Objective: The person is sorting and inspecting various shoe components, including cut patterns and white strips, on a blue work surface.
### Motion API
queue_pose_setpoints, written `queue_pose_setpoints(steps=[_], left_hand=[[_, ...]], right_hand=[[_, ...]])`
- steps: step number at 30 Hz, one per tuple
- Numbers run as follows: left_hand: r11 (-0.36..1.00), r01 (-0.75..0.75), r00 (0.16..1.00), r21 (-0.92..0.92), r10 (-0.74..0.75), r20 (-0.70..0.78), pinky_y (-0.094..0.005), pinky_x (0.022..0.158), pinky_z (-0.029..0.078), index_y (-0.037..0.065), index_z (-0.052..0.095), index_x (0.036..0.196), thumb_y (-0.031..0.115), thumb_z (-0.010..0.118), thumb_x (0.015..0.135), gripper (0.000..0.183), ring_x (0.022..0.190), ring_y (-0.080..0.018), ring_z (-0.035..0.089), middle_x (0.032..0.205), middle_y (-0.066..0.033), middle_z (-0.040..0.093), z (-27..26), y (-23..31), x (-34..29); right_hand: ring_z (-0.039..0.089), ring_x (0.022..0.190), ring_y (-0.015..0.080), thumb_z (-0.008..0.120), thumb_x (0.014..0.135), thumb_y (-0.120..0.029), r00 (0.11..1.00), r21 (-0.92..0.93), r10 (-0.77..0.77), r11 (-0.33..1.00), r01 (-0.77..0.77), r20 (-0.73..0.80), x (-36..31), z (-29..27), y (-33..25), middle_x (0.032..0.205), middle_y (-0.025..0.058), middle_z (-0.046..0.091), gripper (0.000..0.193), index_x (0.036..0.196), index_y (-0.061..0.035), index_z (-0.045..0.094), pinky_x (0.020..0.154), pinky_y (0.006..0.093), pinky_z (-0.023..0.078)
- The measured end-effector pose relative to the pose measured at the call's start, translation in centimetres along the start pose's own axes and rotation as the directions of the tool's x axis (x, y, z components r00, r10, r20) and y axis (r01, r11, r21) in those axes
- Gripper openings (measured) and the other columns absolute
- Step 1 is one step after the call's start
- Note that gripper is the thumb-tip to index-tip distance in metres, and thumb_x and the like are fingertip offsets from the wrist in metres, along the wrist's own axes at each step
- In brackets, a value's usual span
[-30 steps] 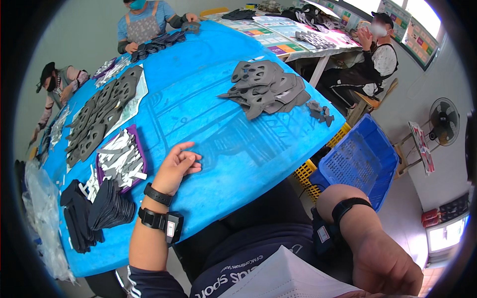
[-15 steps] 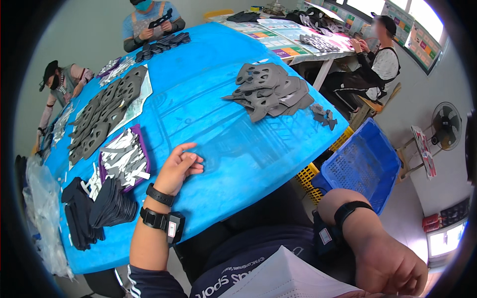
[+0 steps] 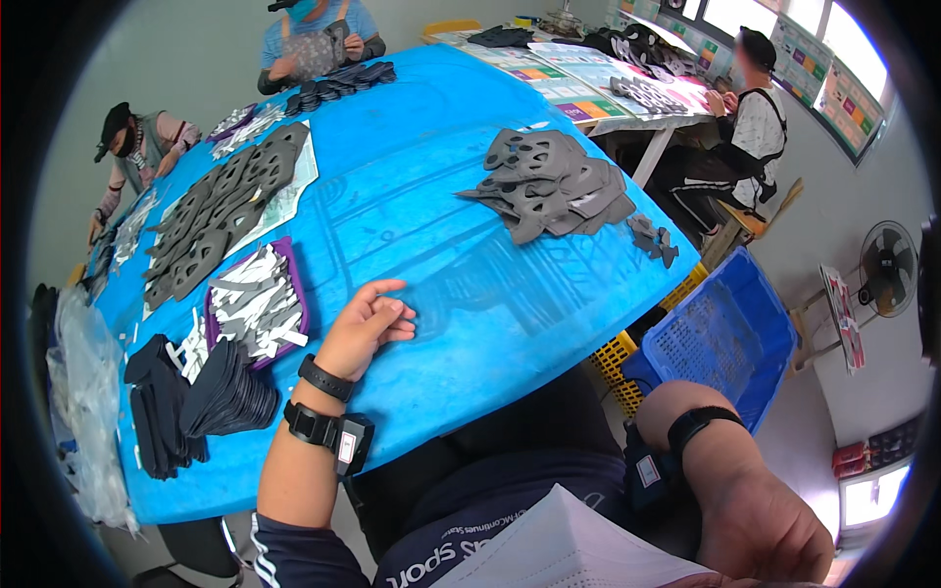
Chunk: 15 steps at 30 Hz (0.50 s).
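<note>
My left hand (image 3: 375, 325) rests on or just above the blue-covered table (image 3: 421, 220), fingers loosely stretched and holding nothing. Nearest to it is a purple tray (image 3: 303, 312) heaped with white and grey strips (image 3: 257, 304). Beside that tray stand stacks of dark flat pieces (image 3: 232, 397). Down at the lower right, my right hand (image 3: 769, 529) is bent back close to my body, off the table. Its fingers curl under, and whatever may be in them is hidden. Across the table lies a pile of dark grey perforated sheets (image 3: 559, 186), with small grey offcuts (image 3: 654, 241) alongside.
More grey perforated pieces (image 3: 230, 206) lie on paper at the left. A blue plastic crate (image 3: 730, 328) and a yellow crate (image 3: 616, 370) stand beyond the right table edge. A fan (image 3: 887, 269) stands farther right. Three co-workers sit around; clear plastic bags (image 3: 83, 412) hang at left.
The view has shifted a little, so the table contents appear farther right. Both my hands keep nearly the same pose. The co-worker at the far side has lowered a dark piece.
</note>
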State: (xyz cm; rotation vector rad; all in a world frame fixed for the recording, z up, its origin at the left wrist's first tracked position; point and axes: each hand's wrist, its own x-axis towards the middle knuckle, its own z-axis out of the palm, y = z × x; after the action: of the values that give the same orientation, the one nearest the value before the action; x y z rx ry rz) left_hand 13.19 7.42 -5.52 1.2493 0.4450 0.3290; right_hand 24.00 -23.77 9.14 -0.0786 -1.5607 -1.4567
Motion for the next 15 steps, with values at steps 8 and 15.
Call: queue_pose_setpoints(steps=[8,15], left_hand=[[1.0,-0.002,1.0,0.0,0.002,0.009,-0.026,0.069,0.051,0.003,0.041,0.119,0.011,0.05,0.087,0.033,0.077,-0.0156,0.059,0.088,-0.0095,0.057,0.1,-0.1,0.2],[1.0,0.001,1.0,0.004,-0.001,0.006,-0.0256,0.069,0.051,0.003,0.042,0.118,0.012,0.05,0.088,0.033,0.076,-0.0151,0.059,0.088,-0.0092,0.058,0.1,-0.1,0.2]], right_hand=[[0.051,0.103,0.022,0.049,0.087,-0.018,0.999,-0.009,0.022,1.0,-0.022,0.03,0.0,-0.2,0.0,0.109,0.0117,0.057,0.026,0.104,0.0014,0.053,0.092,0.0341,0.04],[0.061,0.068,0.0151,0.054,0.079,-0.013,0.945,-0.345,-0.306,0.905,0.251,-0.114,1.2,-0.2,1.3,0.072,0.0068,0.066,0.018,0.07,-0.0005,0.063,0.074,0.0246,0.043]])
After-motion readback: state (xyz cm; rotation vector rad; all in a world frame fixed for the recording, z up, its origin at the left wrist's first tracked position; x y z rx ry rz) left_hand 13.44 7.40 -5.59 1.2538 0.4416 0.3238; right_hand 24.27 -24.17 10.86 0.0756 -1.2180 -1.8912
